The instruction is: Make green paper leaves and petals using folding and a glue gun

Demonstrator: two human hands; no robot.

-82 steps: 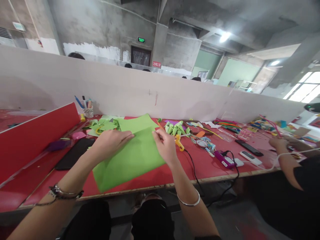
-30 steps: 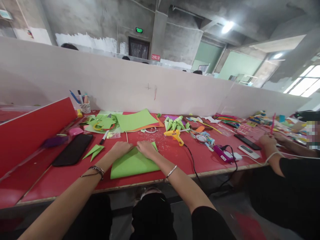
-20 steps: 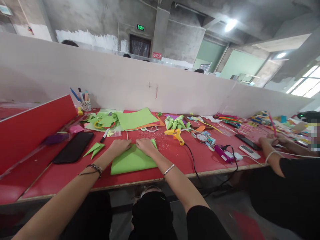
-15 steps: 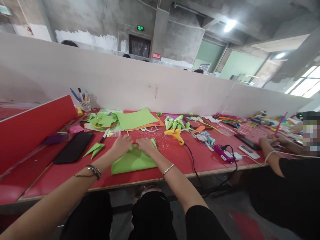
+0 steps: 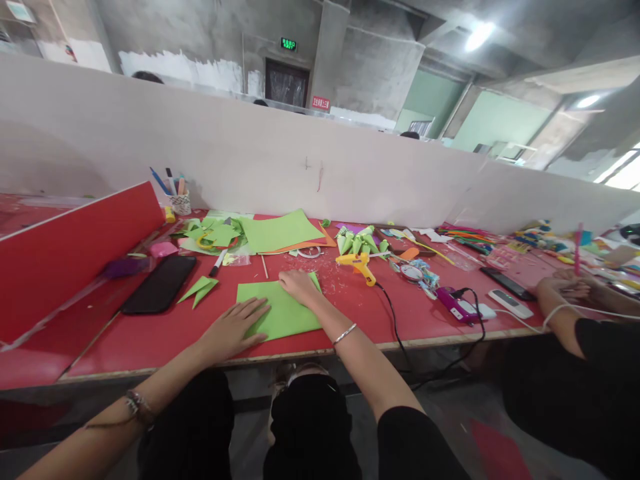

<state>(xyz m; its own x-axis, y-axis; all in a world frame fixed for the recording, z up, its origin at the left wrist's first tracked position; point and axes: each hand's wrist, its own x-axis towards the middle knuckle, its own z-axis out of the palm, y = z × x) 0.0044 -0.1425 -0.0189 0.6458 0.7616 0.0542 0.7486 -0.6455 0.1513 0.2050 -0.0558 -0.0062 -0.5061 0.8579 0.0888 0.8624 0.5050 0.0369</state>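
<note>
A folded sheet of green paper lies flat on the red table in front of me. My left hand rests on its left side with the fingers stretched out. Over the paper's top edge is my right hand, its fingers curled together and pressing on that edge. Beyond the paper a thin wooden stick lies on the table. Left of my hands are folded green paper pieces with pointed ends. A yellow glue gun lies just right of my right hand.
A black phone lies at left beside a red board. Green sheets and paper scraps lie behind, near green paper cones. A purple power strip with cords sits at right. A co-worker's hands hold a pink stick.
My left hand has left the paper's top edge and come down flat onto its left side. The paper now lies flatter. My right hand stays at the top edge.
</note>
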